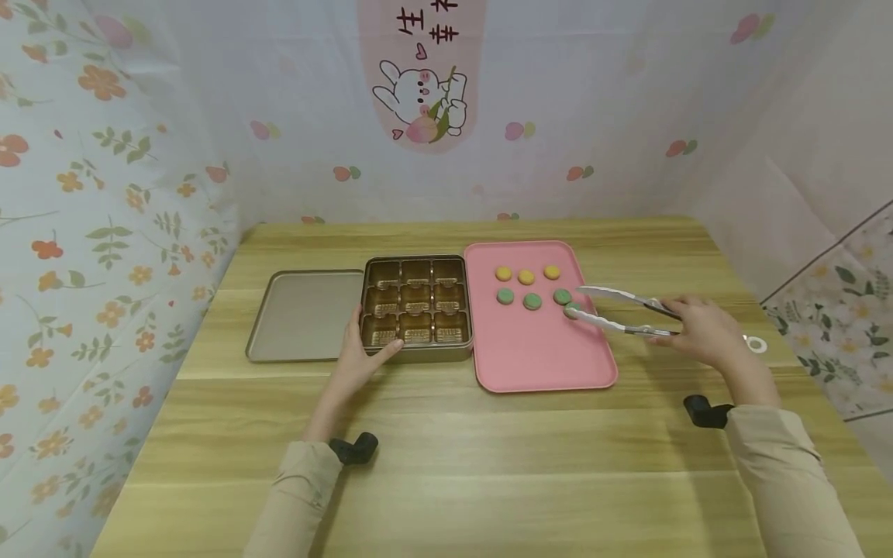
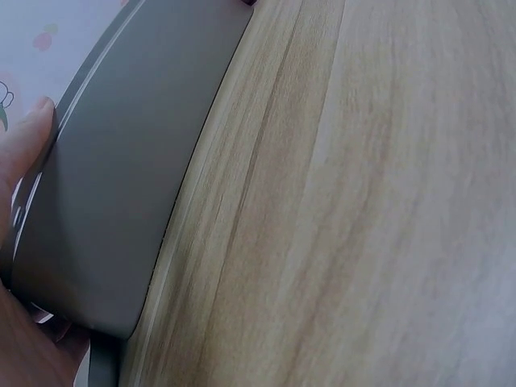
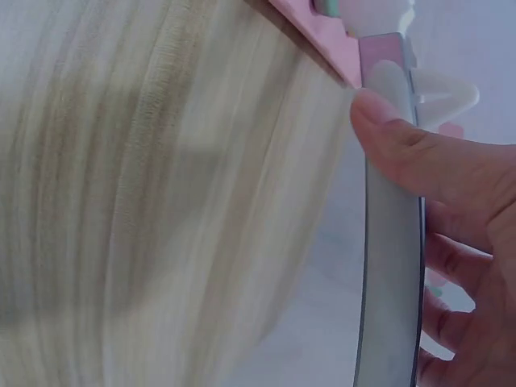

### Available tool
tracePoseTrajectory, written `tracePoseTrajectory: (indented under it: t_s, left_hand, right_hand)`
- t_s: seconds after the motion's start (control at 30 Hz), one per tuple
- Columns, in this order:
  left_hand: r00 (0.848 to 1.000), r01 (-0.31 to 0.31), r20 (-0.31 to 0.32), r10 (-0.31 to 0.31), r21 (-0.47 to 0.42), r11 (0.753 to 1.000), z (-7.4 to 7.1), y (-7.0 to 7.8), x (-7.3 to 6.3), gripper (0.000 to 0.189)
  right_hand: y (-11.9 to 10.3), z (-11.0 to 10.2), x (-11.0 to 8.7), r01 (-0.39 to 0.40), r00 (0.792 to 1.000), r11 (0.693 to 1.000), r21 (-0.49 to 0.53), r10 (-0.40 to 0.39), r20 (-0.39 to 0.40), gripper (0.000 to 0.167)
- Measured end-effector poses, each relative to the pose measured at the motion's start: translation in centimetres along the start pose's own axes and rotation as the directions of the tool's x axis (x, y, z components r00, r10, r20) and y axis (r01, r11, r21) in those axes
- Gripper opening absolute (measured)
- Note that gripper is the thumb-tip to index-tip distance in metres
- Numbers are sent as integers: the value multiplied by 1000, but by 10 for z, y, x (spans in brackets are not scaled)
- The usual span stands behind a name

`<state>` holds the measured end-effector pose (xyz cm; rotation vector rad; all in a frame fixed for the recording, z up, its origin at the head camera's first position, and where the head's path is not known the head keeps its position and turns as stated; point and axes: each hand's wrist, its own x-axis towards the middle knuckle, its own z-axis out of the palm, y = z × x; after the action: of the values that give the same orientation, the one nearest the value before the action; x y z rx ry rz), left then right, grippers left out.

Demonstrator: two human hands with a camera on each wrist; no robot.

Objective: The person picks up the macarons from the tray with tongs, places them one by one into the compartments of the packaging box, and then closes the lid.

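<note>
The head view shows, at far left, a flower-printed cloth [image 1: 105, 232] beside the wooden table [image 1: 418, 480]. On the tabletop lies a shallow grey-beige tray [image 1: 303, 318] with a low raised rim, its right edge right beside a brown box [image 1: 432, 355]. The person's left hand [image 1: 357, 360] grips the box's near left corner, thumb over the near rim and fingers spread along the left side; the left wrist view also shows the thumb tip at the rim. The box is divided into nine golden compartments, three by three.

Just right of it sits a pink tray [image 1: 537, 360]. On its far half, three yellow macarons [image 1: 526, 277] form a row, with three green macarons [image 1: 532, 301] in a row nearer the person and a fourth just nearer still, by the right-hand end. Metal tongs [image 1: 601, 322] with pale tips reach over the tray's right edge, their arms apart. The lower tip is at the fourth green macaron, though whether it touches is hard to tell. At far right, the right hand [image 1: 705, 329] holds the tongs, thumb against one arm and fingers bent behind it.
</note>
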<state>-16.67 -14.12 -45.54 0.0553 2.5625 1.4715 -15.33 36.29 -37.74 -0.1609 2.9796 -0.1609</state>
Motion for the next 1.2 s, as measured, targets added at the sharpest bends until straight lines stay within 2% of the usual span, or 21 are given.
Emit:
tracePoseTrajectory:
  t_s: [0.3,0.53,0.87,1.2]
  left_hand:
    - [1000,9,-8,-9,4,1000,-2,-1,0,105]
    - [1000,16,-5,-16,4,1000,-2,0,-3,103]
    - [1000,23,-1,-23,-3,1000,0,-1,-3,104]
    - [1000,19,-9,-19,-2,1000,0,-1,0,104]
  right_hand:
    - [-9,-10,5,58,998,993,-99,-59,-5,82]
    - [-16,-17,9,59,997,988,-145,-53,48,74]
    - [-22,-22,9,56,995,984,-169,-41,92,73]
    - [-17,-19,5,83,995,983,-166,-72,75,70]
